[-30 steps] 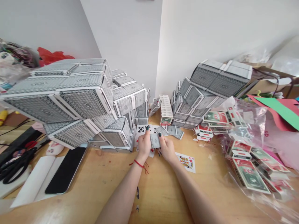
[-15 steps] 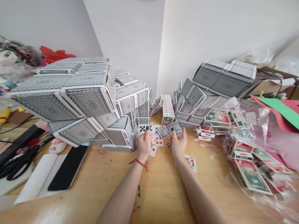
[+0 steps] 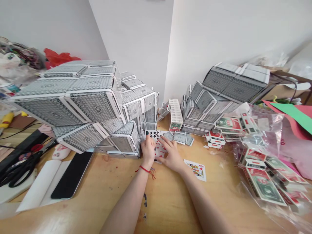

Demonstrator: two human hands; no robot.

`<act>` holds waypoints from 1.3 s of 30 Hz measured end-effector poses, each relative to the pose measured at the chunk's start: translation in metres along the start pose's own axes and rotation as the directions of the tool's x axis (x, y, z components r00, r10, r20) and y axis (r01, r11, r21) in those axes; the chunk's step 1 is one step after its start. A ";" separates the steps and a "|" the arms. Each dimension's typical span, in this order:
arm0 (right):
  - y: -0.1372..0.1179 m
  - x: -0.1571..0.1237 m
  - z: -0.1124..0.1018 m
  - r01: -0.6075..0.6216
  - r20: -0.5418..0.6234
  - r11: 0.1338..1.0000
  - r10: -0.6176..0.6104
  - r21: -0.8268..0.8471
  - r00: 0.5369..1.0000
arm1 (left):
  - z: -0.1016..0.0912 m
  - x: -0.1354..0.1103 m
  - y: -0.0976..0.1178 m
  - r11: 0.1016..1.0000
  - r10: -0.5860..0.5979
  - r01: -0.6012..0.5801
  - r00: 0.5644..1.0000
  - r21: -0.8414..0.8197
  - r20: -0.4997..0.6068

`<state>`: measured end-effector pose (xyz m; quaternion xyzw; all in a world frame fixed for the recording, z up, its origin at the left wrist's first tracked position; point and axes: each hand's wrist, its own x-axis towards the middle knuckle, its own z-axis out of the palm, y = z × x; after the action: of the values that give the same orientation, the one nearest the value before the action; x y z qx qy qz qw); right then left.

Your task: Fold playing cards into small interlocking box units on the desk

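Note:
My left hand (image 3: 148, 152) grips several playing cards (image 3: 155, 134), thumb on top, with a club card face up. At their right side my right hand (image 3: 173, 156) reaches in, fingers spread over a card with red hearts (image 3: 159, 152); whether it pinches one is hidden. Just beyond my right fingers, a few grey-backed cards (image 3: 179, 137) lie face down on the table. A king of hearts (image 3: 198, 170) rests face up beside my right wrist.
A tall structure of grey-backed card blocks (image 3: 95, 109) stands left, another (image 3: 207, 104) right. Between them is a row of card boxes (image 3: 175, 113). More card boxes (image 3: 264, 185) in clear plastic lie right. A black phone (image 3: 71, 175) and scissors (image 3: 26, 165) are left.
My right hand has moved left, from the face-down cards to the cards at my left hand. The face-down cards now lie uncovered. My left hand has shifted slightly left.

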<state>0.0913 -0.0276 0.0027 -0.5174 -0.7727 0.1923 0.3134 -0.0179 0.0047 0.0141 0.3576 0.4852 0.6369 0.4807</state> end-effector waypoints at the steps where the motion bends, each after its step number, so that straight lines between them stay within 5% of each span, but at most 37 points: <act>1: 0.000 0.000 0.000 0.002 0.024 1.000 -0.002 -0.004 1.000 | 0.000 -0.001 0.000 1.000 0.019 -0.018 1.000 -0.014 0.007; 7: 0.003 0.000 0.004 -0.042 -0.001 0.999 0.042 0.014 0.999 | -0.002 -0.004 -0.003 0.989 0.145 -0.147 0.986 0.018 0.082; 14: 0.011 0.002 0.007 -0.169 -0.184 0.979 0.188 0.111 0.965 | -0.007 -0.005 -0.005 0.947 0.215 -0.234 0.971 0.222 0.108; 19: 0.017 0.006 0.000 -0.320 -0.276 0.897 0.405 0.303 0.872 | -0.007 -0.005 -0.005 0.905 0.205 -0.243 0.968 0.349 0.142; 26: 0.017 0.006 -0.001 -0.401 -0.176 0.673 0.619 0.621 0.766 | -0.003 -0.003 -0.007 0.811 0.245 -0.268 0.963 0.520 0.115; 31: 0.017 0.006 -0.002 -0.338 -0.182 0.651 0.596 0.680 0.782 | -0.002 -0.003 -0.006 0.764 0.288 -0.305 0.950 0.569 0.123; 39: 0.018 0.006 -0.001 -0.278 -0.218 0.787 0.458 0.551 0.862 | -0.004 -0.002 -0.010 0.776 0.242 -0.309 0.951 0.550 0.193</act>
<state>0.1022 -0.0148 -0.0059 -0.5858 -0.5115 0.3519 0.5209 -0.0187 0.0027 0.0036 0.5874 0.5689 0.5038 0.2783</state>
